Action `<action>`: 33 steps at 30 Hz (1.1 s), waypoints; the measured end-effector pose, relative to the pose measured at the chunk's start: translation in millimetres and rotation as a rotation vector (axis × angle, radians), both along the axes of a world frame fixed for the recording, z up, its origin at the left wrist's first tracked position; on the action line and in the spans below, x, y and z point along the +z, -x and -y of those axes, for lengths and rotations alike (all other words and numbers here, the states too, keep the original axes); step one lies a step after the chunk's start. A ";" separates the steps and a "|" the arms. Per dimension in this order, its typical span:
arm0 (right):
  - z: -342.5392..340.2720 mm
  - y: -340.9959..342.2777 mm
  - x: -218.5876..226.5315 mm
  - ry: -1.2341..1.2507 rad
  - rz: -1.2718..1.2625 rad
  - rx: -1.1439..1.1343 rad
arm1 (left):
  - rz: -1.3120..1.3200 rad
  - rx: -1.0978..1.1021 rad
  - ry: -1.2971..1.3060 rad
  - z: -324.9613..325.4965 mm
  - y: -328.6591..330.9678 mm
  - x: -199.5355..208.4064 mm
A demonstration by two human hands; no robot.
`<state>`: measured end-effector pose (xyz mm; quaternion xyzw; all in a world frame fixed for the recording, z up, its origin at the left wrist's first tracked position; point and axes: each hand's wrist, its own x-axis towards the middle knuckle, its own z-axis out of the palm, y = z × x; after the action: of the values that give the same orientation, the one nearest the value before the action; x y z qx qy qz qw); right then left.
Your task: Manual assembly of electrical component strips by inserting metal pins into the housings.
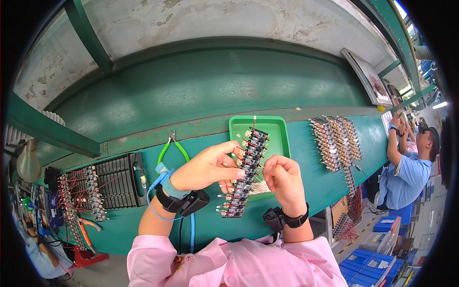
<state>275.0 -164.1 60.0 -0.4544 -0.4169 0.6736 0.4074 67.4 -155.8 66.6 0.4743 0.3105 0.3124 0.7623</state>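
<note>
Patchy, peeling wall (215,19) shows above a green back panel (201,76), with a green bench (119,234) running beneath it. Far left, two wired strips (93,193) with red leads lie at the end of a black slotted rack (117,184), and orange-handled pliers (88,228) rest near their lower ends. Green-handled cutters (173,147) lie next, just beyond the left hand (203,167), whose wrist wears a blue strap (176,187) and a black band. That hand's thumb and fingers pinch the left side of a strip of black modules (249,167), which is held at a slant, upper end leaning right, in front of a green tray (281,138). Close to the strip's right edge, the right hand (285,179) has its fingers curled toward the thumb; whether anything small sits between them I cannot tell. Further right, several more strips (334,143) lie side by side on the bench. Beyond its right end is a co-worker in a blue shirt (409,177), with blue boxes (368,268) lower down.
</note>
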 end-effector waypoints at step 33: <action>-0.8 6.0 -1.8 -0.142 0.065 -0.124 | 0.043 0.028 0.067 -1.9 -5.0 -9.2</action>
<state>269.0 -163.4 58.2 -0.4710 -0.4476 0.6009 0.4656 72.4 -153.9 57.4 0.4371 0.3112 0.3226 0.7798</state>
